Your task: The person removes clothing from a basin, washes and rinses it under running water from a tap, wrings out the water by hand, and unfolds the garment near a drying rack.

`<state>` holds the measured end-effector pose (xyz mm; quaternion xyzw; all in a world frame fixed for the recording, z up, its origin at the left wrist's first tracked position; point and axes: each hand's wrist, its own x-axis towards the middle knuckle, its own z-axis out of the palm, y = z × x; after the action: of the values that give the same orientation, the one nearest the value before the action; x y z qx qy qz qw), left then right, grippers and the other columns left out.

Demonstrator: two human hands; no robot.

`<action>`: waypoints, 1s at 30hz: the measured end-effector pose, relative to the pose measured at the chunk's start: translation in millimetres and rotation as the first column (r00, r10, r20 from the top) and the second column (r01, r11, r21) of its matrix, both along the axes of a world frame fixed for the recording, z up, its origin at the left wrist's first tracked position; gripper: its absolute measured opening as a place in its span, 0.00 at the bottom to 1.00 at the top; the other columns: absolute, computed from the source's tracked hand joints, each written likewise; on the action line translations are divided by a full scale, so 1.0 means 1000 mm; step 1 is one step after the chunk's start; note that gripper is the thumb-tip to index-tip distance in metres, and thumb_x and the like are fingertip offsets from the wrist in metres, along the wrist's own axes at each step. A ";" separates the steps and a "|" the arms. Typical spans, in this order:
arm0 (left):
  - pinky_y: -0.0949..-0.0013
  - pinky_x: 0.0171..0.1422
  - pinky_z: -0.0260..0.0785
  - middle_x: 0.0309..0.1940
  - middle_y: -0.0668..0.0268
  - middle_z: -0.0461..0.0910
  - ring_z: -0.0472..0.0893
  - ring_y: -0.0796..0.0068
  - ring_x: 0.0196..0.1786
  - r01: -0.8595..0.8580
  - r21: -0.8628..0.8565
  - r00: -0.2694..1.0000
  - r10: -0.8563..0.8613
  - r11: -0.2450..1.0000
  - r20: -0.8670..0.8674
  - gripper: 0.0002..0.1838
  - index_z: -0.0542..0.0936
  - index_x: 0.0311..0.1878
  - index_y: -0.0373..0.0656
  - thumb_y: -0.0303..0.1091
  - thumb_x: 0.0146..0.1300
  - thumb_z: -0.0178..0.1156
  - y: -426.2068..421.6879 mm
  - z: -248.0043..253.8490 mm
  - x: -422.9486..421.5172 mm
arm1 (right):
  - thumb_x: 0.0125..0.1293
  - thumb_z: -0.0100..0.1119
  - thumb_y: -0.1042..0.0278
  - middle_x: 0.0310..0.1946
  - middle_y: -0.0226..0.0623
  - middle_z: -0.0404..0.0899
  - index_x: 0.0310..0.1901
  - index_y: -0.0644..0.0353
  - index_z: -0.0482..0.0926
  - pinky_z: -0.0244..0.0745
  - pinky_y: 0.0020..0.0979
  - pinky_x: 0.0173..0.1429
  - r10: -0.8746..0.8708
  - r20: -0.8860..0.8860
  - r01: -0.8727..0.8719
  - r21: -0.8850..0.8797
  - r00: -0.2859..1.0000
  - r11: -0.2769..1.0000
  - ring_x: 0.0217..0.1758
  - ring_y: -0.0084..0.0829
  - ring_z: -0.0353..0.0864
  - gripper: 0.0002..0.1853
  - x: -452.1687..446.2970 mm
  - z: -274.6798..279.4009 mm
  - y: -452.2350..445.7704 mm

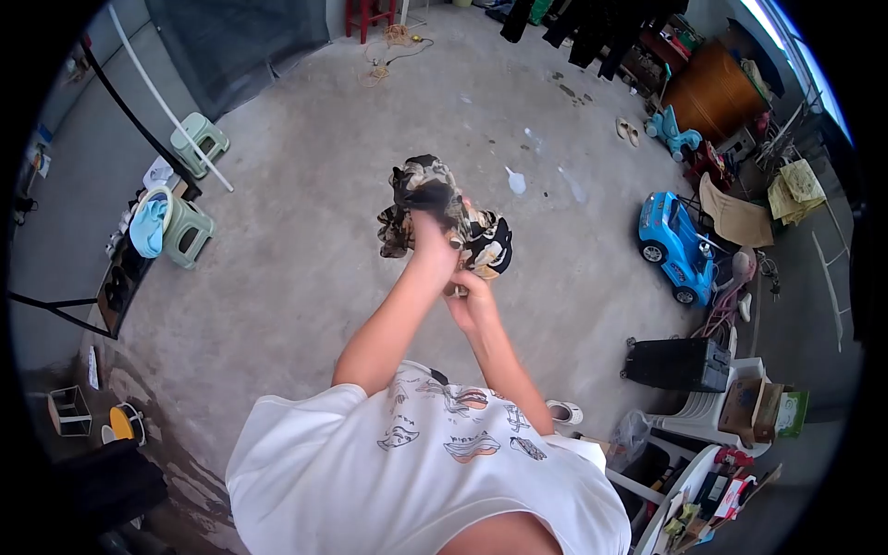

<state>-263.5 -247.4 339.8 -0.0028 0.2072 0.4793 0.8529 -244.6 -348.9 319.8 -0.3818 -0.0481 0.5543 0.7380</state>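
A bunched camouflage-patterned piece of clothing (430,180) in black, tan and grey is held up in front of me, above the floor. My left hand (433,242) reaches up into its folds; the cloth covers the fingers, so their grip is hidden. Just below and to the right, my right hand (473,294) is closed on the lower edge of the clothing, close to my left forearm. A darker striped part of the cloth bulges out to the right above my right hand. What kind of clothing it is cannot be made out.
Grey concrete floor (305,203) surrounds me. Green plastic stools (190,236) stand on the left by a rack. On the right are a blue toy car (671,242), a black suitcase (680,363) and a cluttered white table (672,499). Dark clothes (592,37) hang at the back.
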 end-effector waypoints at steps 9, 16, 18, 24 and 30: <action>0.72 0.32 0.67 0.23 0.67 0.70 0.72 0.73 0.26 0.095 0.027 0.995 -0.095 0.995 0.004 0.10 0.70 0.29 0.45 0.40 0.58 0.48 0.038 -0.025 0.030 | 0.41 0.59 0.74 0.29 0.32 0.74 0.33 0.61 0.73 0.70 0.27 0.35 0.268 0.885 -0.160 -0.222 0.381 0.962 0.31 0.27 0.73 0.13 0.064 -0.053 0.034; 0.74 0.32 0.67 0.24 0.70 0.70 0.71 0.77 0.27 0.093 0.010 0.994 -0.094 0.996 0.055 0.09 0.70 0.29 0.46 0.40 0.59 0.48 0.130 -0.040 0.054 | 0.40 0.58 0.73 0.47 0.42 0.68 0.47 0.61 0.68 0.57 0.35 0.58 0.158 0.981 -0.235 -0.180 -0.110 0.955 0.53 0.39 0.65 0.26 0.110 -0.068 0.133; 0.74 0.32 0.67 0.24 0.71 0.70 0.71 0.78 0.27 0.038 0.112 0.999 -0.039 0.993 0.006 0.09 0.69 0.29 0.47 0.40 0.60 0.46 0.156 -0.043 0.062 | 0.40 0.58 0.74 0.47 0.42 0.68 0.48 0.61 0.67 0.58 0.35 0.57 0.114 0.992 -0.254 -0.123 -0.050 0.959 0.52 0.39 0.65 0.27 0.112 -0.070 0.167; 0.71 0.30 0.66 0.21 0.69 0.69 0.70 0.73 0.25 0.118 0.161 0.991 -0.128 0.980 0.048 0.09 0.69 0.29 0.46 0.41 0.56 0.48 0.223 -0.036 0.057 | 0.40 0.65 0.73 0.46 0.36 0.70 0.50 0.60 0.67 0.60 0.31 0.57 0.660 0.722 -0.573 -0.457 0.208 0.680 0.52 0.31 0.66 0.30 0.131 -0.034 0.216; 0.71 0.36 0.59 0.24 0.66 0.66 0.67 0.73 0.28 0.164 0.545 0.705 -0.484 0.822 0.517 0.18 0.68 0.44 0.42 0.31 0.48 0.57 0.246 -0.031 0.067 | 0.25 0.65 0.31 0.61 0.43 0.51 0.62 0.65 0.44 0.48 0.39 0.65 0.776 0.205 -0.783 0.363 0.597 0.506 0.65 0.36 0.51 0.66 0.184 -0.015 0.237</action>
<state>-196.7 -1.6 309.1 0.0750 -0.2163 0.3209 0.9191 -61.0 -112.3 305.3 -0.1567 -0.3373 0.7991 0.4724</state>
